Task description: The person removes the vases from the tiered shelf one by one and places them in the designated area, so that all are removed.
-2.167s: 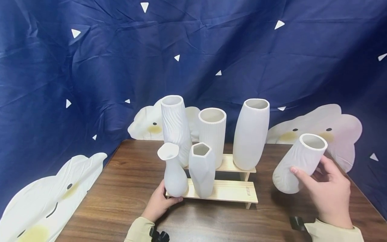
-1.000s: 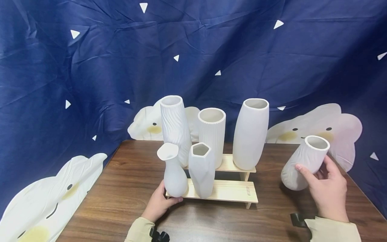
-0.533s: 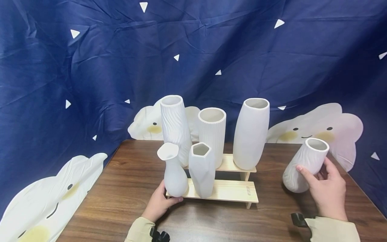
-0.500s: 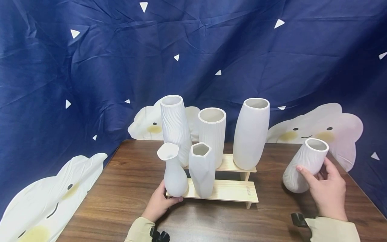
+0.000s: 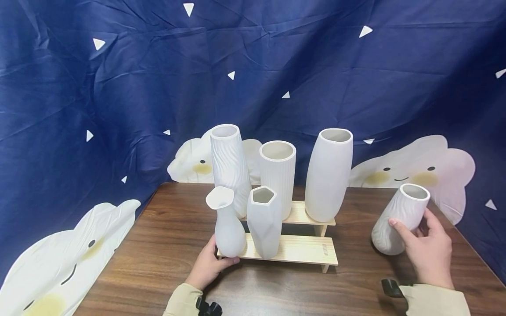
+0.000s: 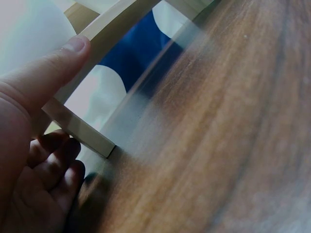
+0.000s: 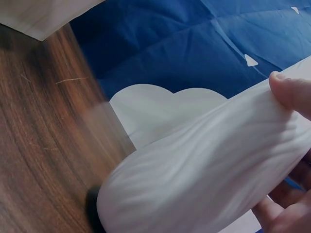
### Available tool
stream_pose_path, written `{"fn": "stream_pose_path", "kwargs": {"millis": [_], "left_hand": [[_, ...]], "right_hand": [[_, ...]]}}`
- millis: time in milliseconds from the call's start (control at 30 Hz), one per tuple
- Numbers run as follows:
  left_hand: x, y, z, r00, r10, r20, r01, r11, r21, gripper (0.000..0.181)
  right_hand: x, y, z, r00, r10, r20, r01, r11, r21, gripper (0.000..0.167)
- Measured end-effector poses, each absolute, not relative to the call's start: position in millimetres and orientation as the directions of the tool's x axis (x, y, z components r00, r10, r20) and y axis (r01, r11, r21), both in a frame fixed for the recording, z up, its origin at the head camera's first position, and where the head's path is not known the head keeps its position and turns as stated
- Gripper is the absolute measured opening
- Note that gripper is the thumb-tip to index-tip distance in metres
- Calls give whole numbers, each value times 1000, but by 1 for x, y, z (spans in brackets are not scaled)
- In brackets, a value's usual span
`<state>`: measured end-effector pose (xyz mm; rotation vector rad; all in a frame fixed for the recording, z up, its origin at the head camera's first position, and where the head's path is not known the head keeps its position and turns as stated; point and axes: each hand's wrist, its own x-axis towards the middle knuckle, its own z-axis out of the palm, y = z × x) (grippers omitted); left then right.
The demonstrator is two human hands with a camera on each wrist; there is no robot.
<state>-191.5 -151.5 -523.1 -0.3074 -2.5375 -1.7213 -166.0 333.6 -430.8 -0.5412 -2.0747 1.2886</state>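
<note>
My right hand (image 5: 428, 250) grips a white wavy-ribbed vase (image 5: 399, 219) at the right of the table, thumb on its near side. The vase leans with its mouth to the upper right; its base is low, and I cannot tell whether it touches the table. My left hand (image 5: 209, 263) holds the left end of a two-step wooden stand (image 5: 304, 250). In the left wrist view the thumb (image 6: 53, 68) lies along the shelf edge, and the other fingers curl beside a leg (image 6: 87, 133). On the lower step stand a flared-neck vase (image 5: 229, 232) and a faceted vase (image 5: 264, 228).
The upper step bears a tall swirled vase (image 5: 229, 166), a ribbed cylindrical vase (image 5: 277, 175) and a smooth barrel-shaped vase (image 5: 330, 175). A brown wooden table (image 5: 158, 245) lies under everything. Behind it hangs a blue cloth (image 5: 276, 57) with white clouds and triangles.
My right hand has carried the wavy-ribbed vase a little rightward, then lower towards the table. The left hand, the stand and the vases on it have stayed put.
</note>
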Motion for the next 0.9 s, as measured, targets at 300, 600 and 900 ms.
{"fn": "stream_pose_path", "kwargs": {"millis": [300, 600, 900], "left_hand": [[-192, -151, -525, -976, 122, 179, 212, 365, 907, 82], [-193, -152, -525, -977, 131, 170, 206, 354, 912, 82], [-193, -151, -526, -971, 137, 195, 232, 364, 902, 80]], "right_hand": [[-167, 341, -439, -698, 654, 294, 56, 458, -887, 70], [-167, 346, -442, -691, 667, 279, 63, 440, -896, 68], [-174, 354, -445, -717, 652, 246, 47, 397, -917, 73]]}}
